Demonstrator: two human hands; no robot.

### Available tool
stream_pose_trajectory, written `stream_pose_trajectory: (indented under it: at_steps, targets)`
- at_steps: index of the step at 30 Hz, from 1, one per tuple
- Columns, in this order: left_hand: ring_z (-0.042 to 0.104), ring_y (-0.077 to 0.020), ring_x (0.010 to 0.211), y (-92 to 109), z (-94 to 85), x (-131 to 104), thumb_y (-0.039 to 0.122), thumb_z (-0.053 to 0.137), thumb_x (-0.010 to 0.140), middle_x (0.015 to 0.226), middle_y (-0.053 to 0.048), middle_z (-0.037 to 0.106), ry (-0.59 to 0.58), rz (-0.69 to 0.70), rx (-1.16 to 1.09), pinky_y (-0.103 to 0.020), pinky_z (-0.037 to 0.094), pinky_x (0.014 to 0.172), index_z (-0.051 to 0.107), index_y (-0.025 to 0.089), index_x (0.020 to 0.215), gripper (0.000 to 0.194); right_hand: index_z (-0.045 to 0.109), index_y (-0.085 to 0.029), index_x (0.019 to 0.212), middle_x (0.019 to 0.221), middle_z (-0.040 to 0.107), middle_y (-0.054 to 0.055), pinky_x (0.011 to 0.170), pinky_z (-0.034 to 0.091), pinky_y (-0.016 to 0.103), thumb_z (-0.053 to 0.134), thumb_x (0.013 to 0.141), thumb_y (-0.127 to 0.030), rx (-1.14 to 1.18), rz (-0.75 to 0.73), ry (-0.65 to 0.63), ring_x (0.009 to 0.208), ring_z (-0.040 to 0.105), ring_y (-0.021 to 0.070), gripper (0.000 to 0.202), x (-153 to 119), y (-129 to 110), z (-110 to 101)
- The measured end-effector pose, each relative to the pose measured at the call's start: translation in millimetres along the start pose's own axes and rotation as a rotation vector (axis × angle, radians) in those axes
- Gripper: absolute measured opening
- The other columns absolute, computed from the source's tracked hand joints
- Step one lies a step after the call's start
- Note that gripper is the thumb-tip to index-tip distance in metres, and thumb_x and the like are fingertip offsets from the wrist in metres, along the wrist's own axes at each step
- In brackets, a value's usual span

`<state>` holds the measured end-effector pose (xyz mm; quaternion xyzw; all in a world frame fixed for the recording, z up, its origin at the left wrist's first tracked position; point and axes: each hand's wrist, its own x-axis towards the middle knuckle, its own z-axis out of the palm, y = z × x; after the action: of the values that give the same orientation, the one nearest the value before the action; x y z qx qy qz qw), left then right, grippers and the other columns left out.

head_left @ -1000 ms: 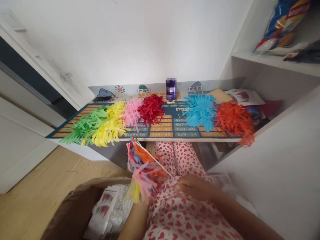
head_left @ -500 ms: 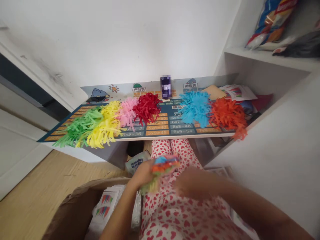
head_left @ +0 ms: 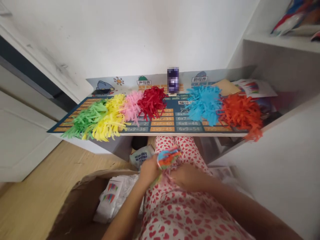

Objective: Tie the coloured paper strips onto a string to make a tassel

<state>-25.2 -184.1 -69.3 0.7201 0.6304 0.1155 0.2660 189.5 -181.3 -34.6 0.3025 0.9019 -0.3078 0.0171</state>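
Observation:
Above my lap, my left hand (head_left: 150,170) is closed round a bundle of coloured tissue-paper strips (head_left: 168,158), its blue and orange top showing, pink and yellow ends hanging below. My right hand (head_left: 186,176) is closed at the bundle's pink ends; its fingertips are partly hidden. On the desk ahead lie fringed paper tassels: green (head_left: 87,118), yellow (head_left: 110,121), pink (head_left: 131,105), dark red (head_left: 152,102), blue (head_left: 204,104) and orange-red (head_left: 240,113), the last hanging over the front edge.
The desk (head_left: 162,129) carries a printed times-table mat. A phone-like blurred object (head_left: 173,80) leans against the wall. At lower left stands a cardboard box (head_left: 72,203) with white packets (head_left: 110,196). White shelving (head_left: 282,41) rises at the right; a bag (head_left: 142,156) lies under the desk.
My right hand has come in from the right to the pink ends of the bundle. The left still holds the bundle. The view has shifted slightly.

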Motion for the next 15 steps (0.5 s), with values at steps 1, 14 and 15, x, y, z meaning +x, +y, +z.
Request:
stream_pose_trajectory:
  at_steps: [1,14,15]
  targets:
    - [0.064,-0.0308,0.105,7,2.6,0,0.014,0.056,0.079,0.102,-0.015,0.071,-0.051,0.046,0.035,-0.044,0.042,0.098,0.065,0.016,0.106,0.029,0.071,-0.013,0.082,0.086,0.072,0.013,0.07,0.042,0.029,0.05,0.086,-0.018,-0.073,-0.032,-0.027,0.079,0.065,0.0222,0.022,4,1,-9]
    - [0.064,-0.0344,0.106,8,2.2,6,0.019,0.053,0.085,0.111,-0.019,0.067,0.124,0.098,0.075,-0.047,0.044,0.092,0.057,0.014,0.127,0.043,0.072,-0.01,0.092,0.09,0.073,0.017,0.074,0.047,0.033,0.047,0.091,-0.021,-0.134,0.126,0.052,0.083,0.067,0.0251,0.027,5,10,4]
    - [0.064,-0.0341,0.104,12,2.4,5,0.017,0.054,0.082,0.106,-0.018,0.069,0.072,0.134,0.107,-0.048,0.043,0.094,0.062,0.016,0.121,0.039,0.072,-0.011,0.09,0.089,0.073,0.016,0.076,0.047,0.033,0.049,0.089,-0.021,-0.135,0.099,0.053,0.084,0.067,0.0248,0.024,6,9,3]
